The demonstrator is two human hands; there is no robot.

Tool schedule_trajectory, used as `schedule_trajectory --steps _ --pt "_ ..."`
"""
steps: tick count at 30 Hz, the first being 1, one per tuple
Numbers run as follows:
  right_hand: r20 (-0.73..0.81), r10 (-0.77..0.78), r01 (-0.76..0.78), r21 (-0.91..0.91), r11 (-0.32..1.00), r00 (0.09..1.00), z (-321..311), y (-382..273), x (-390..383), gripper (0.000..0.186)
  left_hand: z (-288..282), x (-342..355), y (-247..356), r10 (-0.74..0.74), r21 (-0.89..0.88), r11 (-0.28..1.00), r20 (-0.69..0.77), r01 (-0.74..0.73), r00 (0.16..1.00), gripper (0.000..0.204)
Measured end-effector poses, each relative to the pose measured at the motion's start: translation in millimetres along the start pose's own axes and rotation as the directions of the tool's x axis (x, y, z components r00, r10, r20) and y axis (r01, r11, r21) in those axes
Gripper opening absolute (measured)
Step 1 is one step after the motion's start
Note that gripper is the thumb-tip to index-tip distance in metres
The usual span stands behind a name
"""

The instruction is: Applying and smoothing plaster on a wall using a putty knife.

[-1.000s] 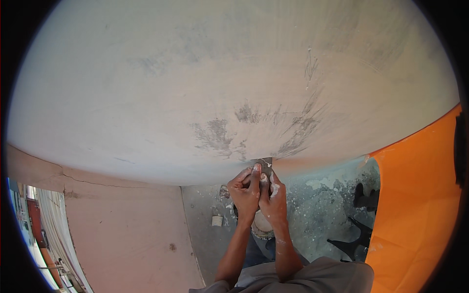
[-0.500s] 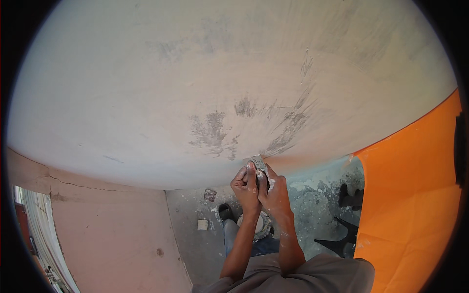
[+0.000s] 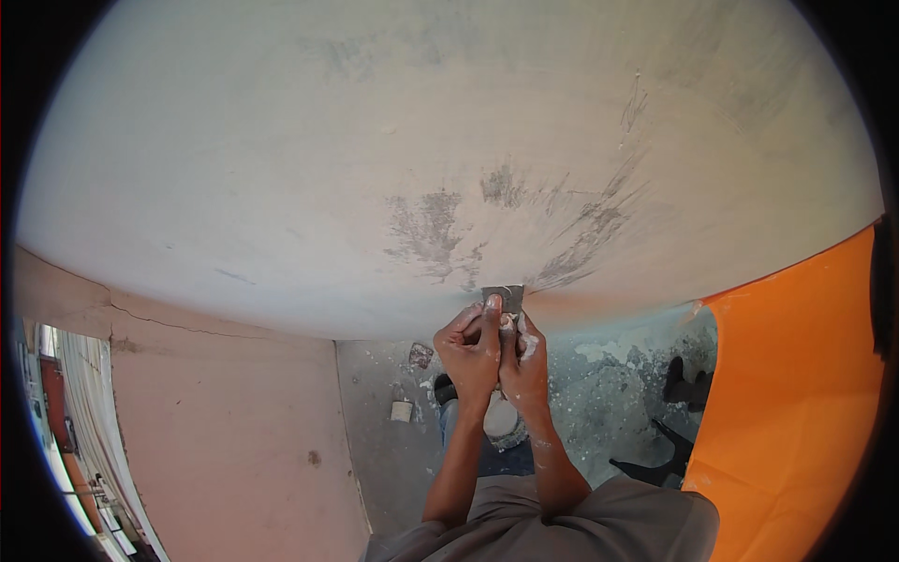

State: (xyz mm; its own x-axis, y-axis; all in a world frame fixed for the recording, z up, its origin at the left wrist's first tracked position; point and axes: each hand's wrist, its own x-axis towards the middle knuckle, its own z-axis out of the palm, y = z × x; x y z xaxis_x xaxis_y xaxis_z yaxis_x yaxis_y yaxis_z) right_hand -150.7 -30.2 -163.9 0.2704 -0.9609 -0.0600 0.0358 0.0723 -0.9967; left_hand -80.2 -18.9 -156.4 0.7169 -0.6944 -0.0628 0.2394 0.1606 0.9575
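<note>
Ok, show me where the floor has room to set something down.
Grey floor looks open between the pink surface and left forearm, below the white block in view. Another patch, speckled, lies between the right forearm and black object. It's crowded between the forearms, around the bucket.

The wall (image 3: 281, 169) is before us, the scraper (image 3: 506, 296) at its face in our hands (image 3: 471, 361); below, what seems a bucket (image 3: 507, 437) sits on the floor (image 3: 599, 403), left of a sheet (image 3: 796, 375).
</note>
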Motion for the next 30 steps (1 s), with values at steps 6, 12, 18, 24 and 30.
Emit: schedule_trajectory --steps 6,12,18,24,30 --pt "-0.032 -0.032 0.04 0.283 0.958 0.999 22 27 -1 0.02 -10 5 26 0.093 0.234 0.967 0.049 -0.102 0.994 0.014" --pt "-0.061 -0.058 0.072 0.253 0.965 0.996 20 12 2 0.019 -9 5 19 0.024 0.148 0.988 0.056 -0.032 0.998 0.014" --pt "-0.033 -0.113 0.106 -0.167 0.98 0.993 -6 -18 5 0.024 2 -4 2 -0.09 -0.128 0.987 0.019 0.092 0.996 0.025" --pt "0.081 -0.211 0.224 -0.465 0.857 0.974 -27 -33 15 0.031 19 -11 -31 -0.167 -0.391 0.905 0.033 0.167 0.985 0.031" --pt "0.065 -0.272 0.275 -0.39 0.879 0.96 -24 -24 13 0.032 22 -11 -12 -0.145 -0.267 0.954 -0.017 0.136 0.989 0.03"
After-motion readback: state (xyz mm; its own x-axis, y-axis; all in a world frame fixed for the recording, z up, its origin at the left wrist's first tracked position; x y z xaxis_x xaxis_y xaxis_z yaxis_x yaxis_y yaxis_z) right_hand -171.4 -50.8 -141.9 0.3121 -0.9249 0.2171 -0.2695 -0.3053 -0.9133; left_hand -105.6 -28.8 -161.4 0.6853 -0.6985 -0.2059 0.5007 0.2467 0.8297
